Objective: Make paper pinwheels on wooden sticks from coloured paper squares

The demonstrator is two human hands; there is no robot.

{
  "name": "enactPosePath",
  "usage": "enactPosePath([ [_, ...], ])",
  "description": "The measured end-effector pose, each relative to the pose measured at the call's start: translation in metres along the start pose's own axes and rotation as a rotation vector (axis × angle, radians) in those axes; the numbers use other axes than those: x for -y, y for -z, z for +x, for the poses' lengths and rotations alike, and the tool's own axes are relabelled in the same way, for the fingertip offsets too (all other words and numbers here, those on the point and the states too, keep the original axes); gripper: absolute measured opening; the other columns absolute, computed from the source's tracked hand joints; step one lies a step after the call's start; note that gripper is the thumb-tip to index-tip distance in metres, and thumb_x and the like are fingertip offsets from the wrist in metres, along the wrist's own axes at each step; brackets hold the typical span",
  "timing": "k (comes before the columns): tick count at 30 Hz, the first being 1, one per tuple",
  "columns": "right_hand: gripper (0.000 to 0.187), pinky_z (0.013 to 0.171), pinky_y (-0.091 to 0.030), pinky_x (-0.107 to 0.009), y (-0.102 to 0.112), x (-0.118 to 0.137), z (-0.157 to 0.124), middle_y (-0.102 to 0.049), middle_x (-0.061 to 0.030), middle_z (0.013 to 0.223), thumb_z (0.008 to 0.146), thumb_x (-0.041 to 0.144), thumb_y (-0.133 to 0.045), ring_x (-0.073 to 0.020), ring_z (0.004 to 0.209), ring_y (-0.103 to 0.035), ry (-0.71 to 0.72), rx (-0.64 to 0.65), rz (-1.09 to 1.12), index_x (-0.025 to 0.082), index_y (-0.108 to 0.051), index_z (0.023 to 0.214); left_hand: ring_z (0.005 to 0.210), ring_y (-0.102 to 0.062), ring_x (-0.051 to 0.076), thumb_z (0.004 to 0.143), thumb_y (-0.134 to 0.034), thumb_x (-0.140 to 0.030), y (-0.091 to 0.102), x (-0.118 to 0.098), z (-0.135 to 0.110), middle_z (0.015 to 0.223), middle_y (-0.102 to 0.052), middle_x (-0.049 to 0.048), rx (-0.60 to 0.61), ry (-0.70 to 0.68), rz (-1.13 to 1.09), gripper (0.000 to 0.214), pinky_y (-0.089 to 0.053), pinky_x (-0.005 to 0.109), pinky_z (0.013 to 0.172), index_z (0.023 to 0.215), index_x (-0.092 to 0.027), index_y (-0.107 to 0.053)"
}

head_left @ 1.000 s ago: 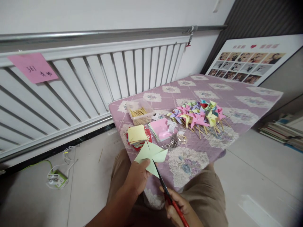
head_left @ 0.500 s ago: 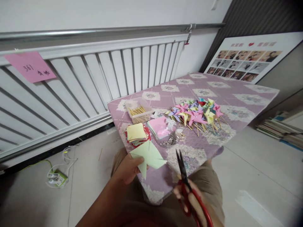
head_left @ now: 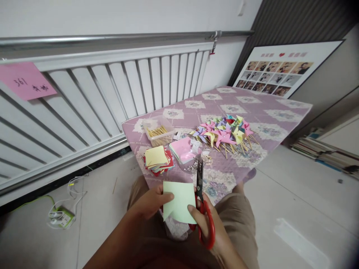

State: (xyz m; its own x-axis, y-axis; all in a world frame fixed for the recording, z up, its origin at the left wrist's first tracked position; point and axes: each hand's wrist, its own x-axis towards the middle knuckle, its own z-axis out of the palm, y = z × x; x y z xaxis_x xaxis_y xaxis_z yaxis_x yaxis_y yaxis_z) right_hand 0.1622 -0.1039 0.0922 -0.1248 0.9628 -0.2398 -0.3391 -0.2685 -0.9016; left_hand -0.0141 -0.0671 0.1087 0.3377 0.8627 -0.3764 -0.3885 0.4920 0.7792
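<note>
A pale green square of paper (head_left: 179, 200) is held flat between both hands above the near corner of the table. My left hand (head_left: 153, 201) pinches its left edge, thumb on top. In its lower left part a slit shows. My right hand (head_left: 209, 220) holds red-handled scissors (head_left: 199, 181), blades pointing away and nearly together, while its thumb presses on the paper's right edge. Just beyond lie a stack of coloured paper squares (head_left: 157, 158), pink sheets (head_left: 183, 147) in clear wrapping, and small metal pins (head_left: 193, 164).
Finished paper pinwheels (head_left: 224, 132) on sticks lie in a heap on the patterned tablecloth (head_left: 244, 108). A clear plastic box (head_left: 159, 138) of thin wooden sticks stands near the radiator (head_left: 112, 86). On the floor at left is a power strip (head_left: 64, 218) with cables.
The green paper has been turned and straightened, and my right hand has come left with the scissors to touch its right edge. The blades, formerly slightly apart, are closer together.
</note>
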Motion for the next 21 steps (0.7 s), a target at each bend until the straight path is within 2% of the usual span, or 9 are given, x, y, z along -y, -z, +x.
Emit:
enactPosePath([
  [3, 0.047, 0.055, -0.049, -0.025, 0.000, -0.003, 0.002, -0.068, -0.0050, 0.097, 0.076, 0.036, -0.071, -0.0182, 0.070, -0.063, 0.005, -0.089, 0.015, 0.021, -0.049, 0.115, 0.061, -0.058, 0.018, 0.067, -0.073, -0.044, 0.000, 0.003, -0.002, 0.069, -0.067, 0.0102, 0.123, -0.027, -0.028, 0.032, -0.044, 0.027, 0.057, 0.077, -0.013, -0.072],
  [6, 0.043, 0.049, -0.047, -0.023, -0.001, -0.004, 0.004, -0.069, -0.0030, 0.091, 0.076, 0.037, -0.071, -0.0157, 0.062, -0.062, 0.061, -0.169, 0.096, 0.021, -0.050, 0.111, 0.073, -0.057, 0.019, 0.067, -0.071, -0.053, -0.003, 0.012, -0.005, 0.081, -0.067, 0.0121, 0.191, -0.097, -0.084, 0.043, -0.043, 0.027, 0.064, 0.084, -0.013, -0.072],
  [9, 0.042, 0.061, -0.052, -0.025, -0.004, -0.004, 0.006, -0.069, -0.0034, 0.096, 0.075, 0.034, -0.072, -0.0180, 0.073, -0.065, 0.148, -0.232, 0.158, 0.022, -0.051, 0.109, 0.088, -0.056, 0.021, 0.065, -0.076, -0.046, -0.008, 0.031, -0.006, 0.096, -0.066, 0.0106, 0.230, -0.101, -0.181, 0.048, -0.043, 0.028, 0.073, 0.101, -0.015, -0.068],
  [13, 0.040, 0.077, -0.053, -0.029, -0.011, -0.006, 0.005, -0.068, -0.0022, 0.101, 0.077, 0.031, -0.070, -0.0193, 0.087, -0.065, 0.191, -0.281, 0.184, 0.024, -0.050, 0.111, 0.090, -0.056, 0.018, 0.071, -0.074, -0.031, -0.020, 0.056, -0.002, 0.102, -0.065, 0.0061, 0.197, -0.129, -0.366, 0.027, -0.042, 0.028, 0.077, 0.096, -0.022, -0.069],
  [16, 0.036, 0.076, -0.053, -0.027, -0.012, -0.009, 0.005, -0.068, -0.0014, 0.099, 0.078, 0.031, -0.068, -0.0188, 0.087, -0.064, 0.218, -0.327, 0.132, 0.024, -0.050, 0.108, 0.092, -0.056, 0.018, 0.072, -0.073, -0.031, -0.032, 0.061, 0.000, 0.103, -0.065, 0.0057, 0.217, -0.162, -0.446, 0.020, -0.042, 0.027, 0.077, 0.090, -0.023, -0.069],
  [18, 0.036, 0.073, -0.053, -0.027, -0.009, -0.013, 0.004, -0.067, -0.0019, 0.098, 0.079, 0.032, -0.067, -0.0182, 0.084, -0.064, 0.224, -0.353, 0.065, 0.023, -0.050, 0.110, 0.094, -0.056, 0.018, 0.073, -0.073, -0.032, -0.039, 0.061, 0.002, 0.108, -0.063, 0.0083, 0.194, -0.198, -0.417, 0.029, -0.042, 0.027, 0.077, 0.099, -0.021, -0.068],
  [21, 0.041, 0.069, -0.054, -0.027, -0.003, -0.018, 0.005, -0.067, -0.0027, 0.094, 0.081, 0.035, -0.064, -0.0176, 0.078, -0.064, 0.239, -0.376, -0.090, 0.022, -0.047, 0.116, 0.092, -0.057, 0.018, 0.073, -0.072, -0.030, -0.044, 0.062, 0.006, 0.109, -0.062, 0.0106, 0.085, -0.220, -0.361, 0.042, -0.043, 0.027, 0.077, 0.112, -0.018, -0.062],
])
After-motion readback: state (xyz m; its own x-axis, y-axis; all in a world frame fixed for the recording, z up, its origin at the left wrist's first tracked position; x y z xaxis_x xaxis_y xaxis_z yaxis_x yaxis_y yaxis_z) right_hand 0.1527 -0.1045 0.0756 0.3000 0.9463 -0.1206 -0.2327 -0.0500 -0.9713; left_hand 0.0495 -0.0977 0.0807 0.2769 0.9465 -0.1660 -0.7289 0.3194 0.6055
